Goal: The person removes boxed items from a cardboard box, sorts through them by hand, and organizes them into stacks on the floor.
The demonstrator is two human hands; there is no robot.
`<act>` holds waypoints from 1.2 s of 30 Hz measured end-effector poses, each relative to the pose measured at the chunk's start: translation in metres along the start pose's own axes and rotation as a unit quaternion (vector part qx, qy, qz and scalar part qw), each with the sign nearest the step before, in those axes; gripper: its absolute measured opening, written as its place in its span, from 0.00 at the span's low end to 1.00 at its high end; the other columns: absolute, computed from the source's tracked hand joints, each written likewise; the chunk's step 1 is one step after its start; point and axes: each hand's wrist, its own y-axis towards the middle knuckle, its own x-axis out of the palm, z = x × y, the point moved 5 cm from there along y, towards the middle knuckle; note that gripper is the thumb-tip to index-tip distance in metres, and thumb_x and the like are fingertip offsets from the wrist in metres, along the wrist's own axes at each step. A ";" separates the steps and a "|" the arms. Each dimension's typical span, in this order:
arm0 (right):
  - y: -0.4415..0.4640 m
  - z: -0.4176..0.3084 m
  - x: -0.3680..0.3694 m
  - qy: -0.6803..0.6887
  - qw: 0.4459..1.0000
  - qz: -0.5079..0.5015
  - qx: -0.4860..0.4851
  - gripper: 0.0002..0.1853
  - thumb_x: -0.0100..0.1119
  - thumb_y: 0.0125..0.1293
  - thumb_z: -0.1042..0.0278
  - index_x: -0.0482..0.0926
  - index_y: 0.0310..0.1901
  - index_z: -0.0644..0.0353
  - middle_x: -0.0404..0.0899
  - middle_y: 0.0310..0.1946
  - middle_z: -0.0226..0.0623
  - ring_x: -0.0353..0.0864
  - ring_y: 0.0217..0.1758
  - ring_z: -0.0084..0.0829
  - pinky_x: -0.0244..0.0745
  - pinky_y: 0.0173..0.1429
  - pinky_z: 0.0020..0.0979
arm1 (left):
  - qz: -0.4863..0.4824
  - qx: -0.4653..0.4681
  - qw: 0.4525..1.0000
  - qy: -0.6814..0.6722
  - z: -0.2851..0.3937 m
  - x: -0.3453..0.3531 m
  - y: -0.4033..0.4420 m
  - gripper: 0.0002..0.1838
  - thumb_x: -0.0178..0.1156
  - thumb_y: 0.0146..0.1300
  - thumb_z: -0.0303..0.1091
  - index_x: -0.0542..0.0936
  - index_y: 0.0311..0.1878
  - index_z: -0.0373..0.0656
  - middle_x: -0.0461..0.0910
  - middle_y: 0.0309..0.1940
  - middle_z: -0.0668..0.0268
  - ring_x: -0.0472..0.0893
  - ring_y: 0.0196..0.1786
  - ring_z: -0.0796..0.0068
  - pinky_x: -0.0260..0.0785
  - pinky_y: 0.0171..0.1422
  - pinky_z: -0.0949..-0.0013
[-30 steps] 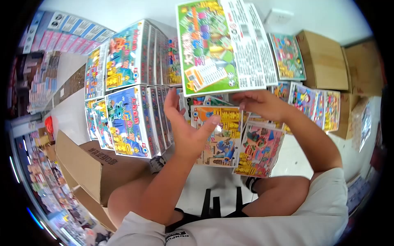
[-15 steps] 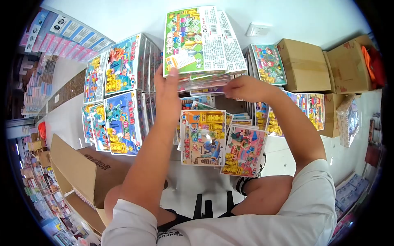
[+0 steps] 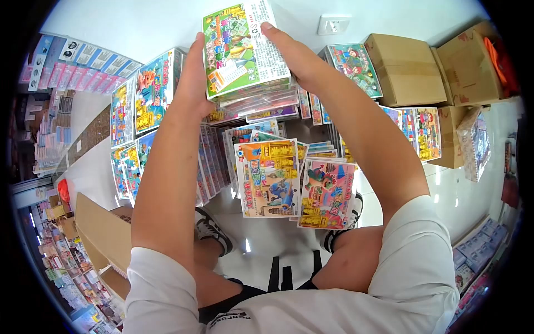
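Between my two hands, near the wall, is a stack of flat game boxes topped by a green and white box (image 3: 239,47). My left hand (image 3: 194,75) presses along the stack's left side, its fingers partly hidden behind. At the right side my right hand (image 3: 292,53) holds the boxes, with a fingertip on the top box's edge. Nearer to me lie an orange and yellow box (image 3: 268,178) and a pink box (image 3: 327,192), side by side and slightly tilted on other boxes.
More box stacks (image 3: 154,89) stand at the left. On the right are a box with a red and green cover (image 3: 354,69), a closed carton (image 3: 406,69) and an open carton (image 3: 470,67). An open cardboard box (image 3: 100,228) sits at the lower left, and a socket (image 3: 334,24) is on the wall.
My right hand has moved from below the stack up to its right side. The two top boxes now lie squared together, and my left hand has gone further up the left side.
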 end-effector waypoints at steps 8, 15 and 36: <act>-0.032 0.004 -0.009 0.086 0.996 0.006 0.017 0.41 0.35 0.83 0.33 0.66 0.78 0.62 0.70 0.76 0.48 0.70 0.78 0.39 0.59 0.81 0.38 | 0.027 -0.044 0.997 -0.049 -0.018 -0.028 0.007 0.42 0.46 0.77 0.70 0.73 0.74 0.39 0.77 0.71 0.55 0.79 0.69 0.58 0.70 0.74 0.48; -0.020 0.073 -0.013 0.186 0.981 0.003 0.053 0.42 0.30 0.83 0.30 0.62 0.81 0.58 0.63 0.82 0.43 0.62 0.83 0.39 0.54 0.84 0.43 | 0.081 -0.095 0.982 -0.140 -0.080 -0.038 0.012 0.30 0.48 0.80 0.59 0.75 0.72 0.47 0.77 0.70 0.59 0.78 0.70 0.60 0.74 0.71 0.50; -0.036 0.090 -0.019 0.204 0.978 0.007 0.035 0.40 0.31 0.83 0.30 0.66 0.79 0.56 0.70 0.77 0.41 0.70 0.78 0.36 0.63 0.80 0.42 | 0.028 -0.104 0.990 -0.086 -0.112 -0.065 0.020 0.39 0.47 0.76 0.64 0.66 0.80 0.45 0.63 0.81 0.54 0.64 0.80 0.43 0.48 0.78 0.20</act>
